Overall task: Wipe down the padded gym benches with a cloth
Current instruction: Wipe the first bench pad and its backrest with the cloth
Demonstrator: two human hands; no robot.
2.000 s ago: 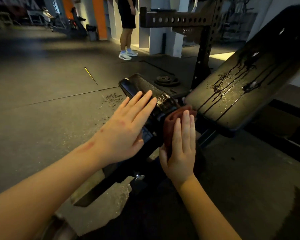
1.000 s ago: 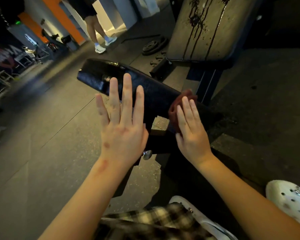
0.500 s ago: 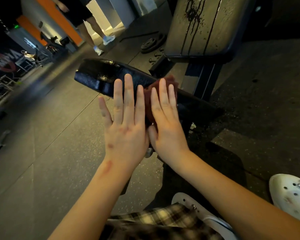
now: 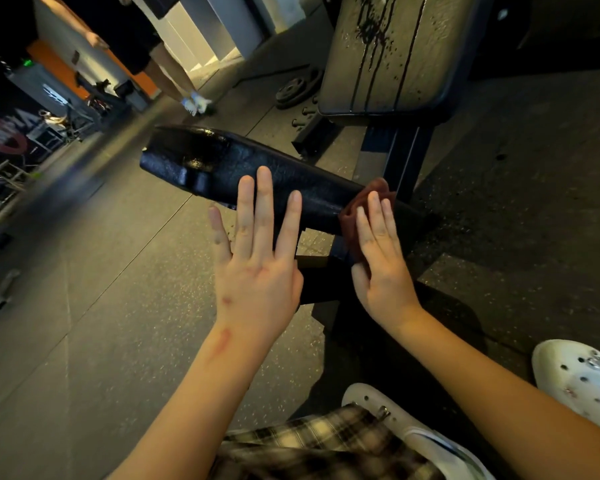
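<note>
Bench pad running upper-left to lower-right, right hand flat on cloth, left hand fingers spread

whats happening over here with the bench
A person is wiping the black seat pad of a gym bench. The right hand presses a dark red cloth flat against the pad's near end, while the left hand is held open with straight fingers over the pad's side. The tilted backrest pad behind shows dark wet streaks running down it, not yet wiped.
</note>
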